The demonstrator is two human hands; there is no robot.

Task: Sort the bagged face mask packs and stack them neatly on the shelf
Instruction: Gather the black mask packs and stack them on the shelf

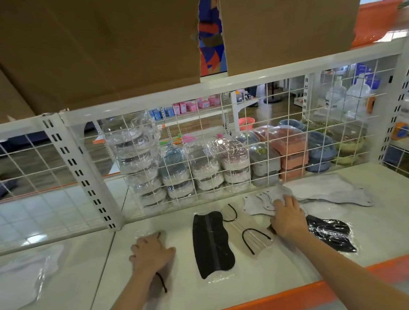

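Note:
Several bagged mask packs lie flat on the white shelf (256, 273). A black pack (211, 243) sits in the middle, beside a clear pack with black ear loops (251, 234). My left hand (152, 252) lies on the shelf left of the black pack, fingers curled, nothing visibly held. My right hand (288, 218) presses down on a white pack (258, 203). Another black pack (332, 233) lies right of that hand. Grey-white packs (333, 190) lie at the back right. One white pack (19, 277) rests on the neighbouring shelf section at far left.
A white wire grid (223, 153) closes the back of the shelf, with stacked plastic-wrapped goods (199, 170) behind it. Cardboard boxes (92, 46) sit on the level above. An upright slotted post (82, 171) divides the sections. The orange front edge (271, 301) runs below.

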